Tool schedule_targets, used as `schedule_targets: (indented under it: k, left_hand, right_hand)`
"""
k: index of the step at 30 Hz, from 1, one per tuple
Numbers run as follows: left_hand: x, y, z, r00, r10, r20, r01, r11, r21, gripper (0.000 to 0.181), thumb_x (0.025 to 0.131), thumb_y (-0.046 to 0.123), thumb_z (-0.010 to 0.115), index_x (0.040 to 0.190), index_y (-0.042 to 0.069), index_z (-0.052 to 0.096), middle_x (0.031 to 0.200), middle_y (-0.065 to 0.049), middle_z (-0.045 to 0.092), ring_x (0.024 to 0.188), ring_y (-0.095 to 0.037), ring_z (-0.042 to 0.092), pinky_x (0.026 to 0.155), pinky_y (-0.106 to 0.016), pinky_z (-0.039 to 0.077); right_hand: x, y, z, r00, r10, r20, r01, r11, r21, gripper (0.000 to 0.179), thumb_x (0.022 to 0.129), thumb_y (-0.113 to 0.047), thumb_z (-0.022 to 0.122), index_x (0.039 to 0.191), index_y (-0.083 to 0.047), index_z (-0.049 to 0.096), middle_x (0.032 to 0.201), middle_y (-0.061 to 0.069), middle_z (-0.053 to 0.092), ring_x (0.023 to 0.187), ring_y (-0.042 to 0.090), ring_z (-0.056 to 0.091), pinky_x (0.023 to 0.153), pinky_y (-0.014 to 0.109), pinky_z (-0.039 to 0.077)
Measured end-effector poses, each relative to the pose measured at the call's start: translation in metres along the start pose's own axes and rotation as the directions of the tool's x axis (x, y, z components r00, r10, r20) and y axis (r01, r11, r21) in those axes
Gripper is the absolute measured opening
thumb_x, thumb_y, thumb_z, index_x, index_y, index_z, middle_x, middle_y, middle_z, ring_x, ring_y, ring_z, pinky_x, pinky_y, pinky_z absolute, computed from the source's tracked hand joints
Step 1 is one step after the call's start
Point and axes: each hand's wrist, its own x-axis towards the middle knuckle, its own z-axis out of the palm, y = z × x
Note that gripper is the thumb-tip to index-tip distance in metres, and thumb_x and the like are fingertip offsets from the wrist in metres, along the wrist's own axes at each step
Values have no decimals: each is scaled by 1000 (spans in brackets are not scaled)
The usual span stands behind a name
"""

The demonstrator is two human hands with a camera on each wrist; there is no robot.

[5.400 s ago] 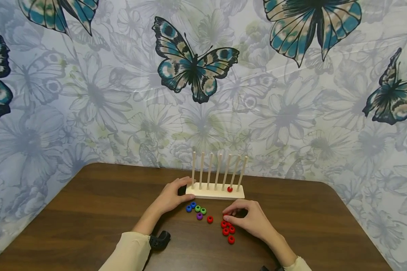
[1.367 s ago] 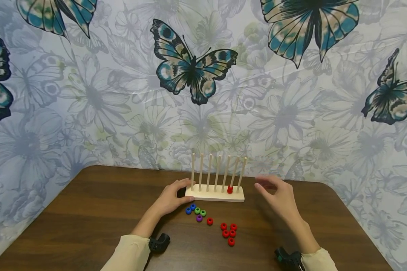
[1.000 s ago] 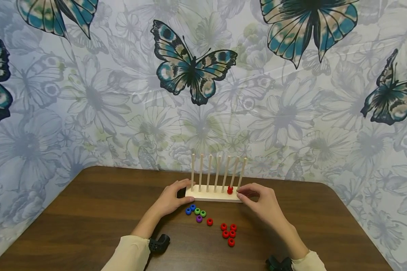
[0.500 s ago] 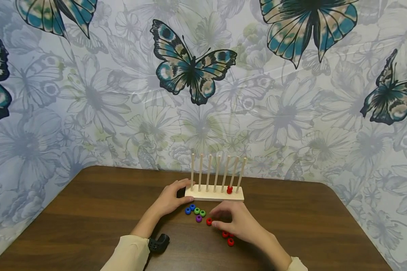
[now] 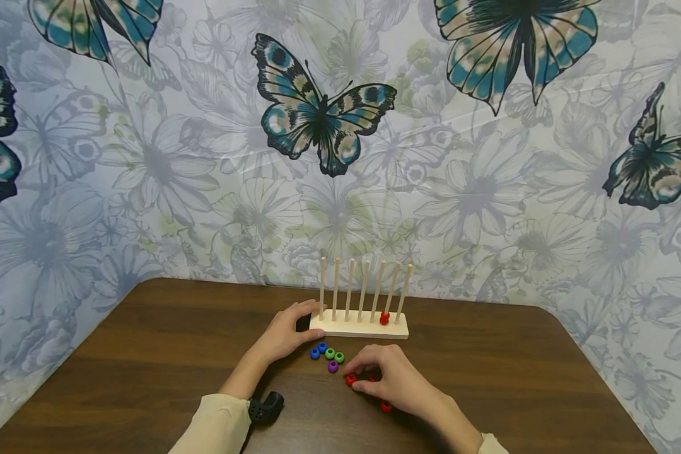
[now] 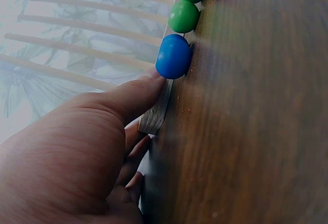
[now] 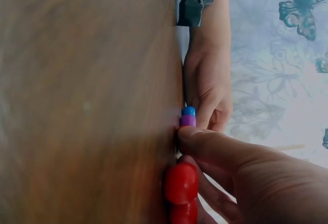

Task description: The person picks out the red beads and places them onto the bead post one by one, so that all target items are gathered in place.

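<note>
A pale wooden peg rack (image 5: pixel 359 325) with several upright pegs stands toward the back of the table. Two red beads (image 5: pixel 384 318) are stacked on its second peg from the right. My left hand (image 5: pixel 282 331) grips the rack's left end, thumb along the front; in the left wrist view, a blue bead (image 6: pixel 174 57) sits right by the thumb tip. In front of the rack, my right hand (image 5: pixel 394 378) pinches a red bead (image 5: pixel 350 379) between thumb and fingers, low at the table. Other red beads (image 7: pixel 181 183) lie under this hand, partly hidden from the head view.
Left of the right hand lie a purple bead (image 5: pixel 333 366), green beads (image 5: pixel 330 354) and blue beads (image 5: pixel 314 354) in a loose cluster. One red bead (image 5: pixel 386 407) shows below the right hand. Behind the brown table (image 5: pixel 204 353) hangs a butterfly-patterned cloth (image 5: pixel 340 214).
A second red bead has joined the first on the peg. My right hand left the rack's right end for the table beads and took a red one, shifting it slightly nearer. My left hand stayed put.
</note>
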Motion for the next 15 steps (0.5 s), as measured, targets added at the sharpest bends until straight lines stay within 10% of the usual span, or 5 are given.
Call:
schedule_targets:
  k: [15]
  left_hand:
    - [0,0,0,1000,0,2,0,1000,0,55,94,30,82,143,9,66,159,-20,51,152,-55,33,122,-72,25]
  right_hand:
    - [-1,3,-14,978,-7,-207,16,999,42,20,90,-4,84,107,-11,77,100,-5,76,85,5,74,79,29,64]
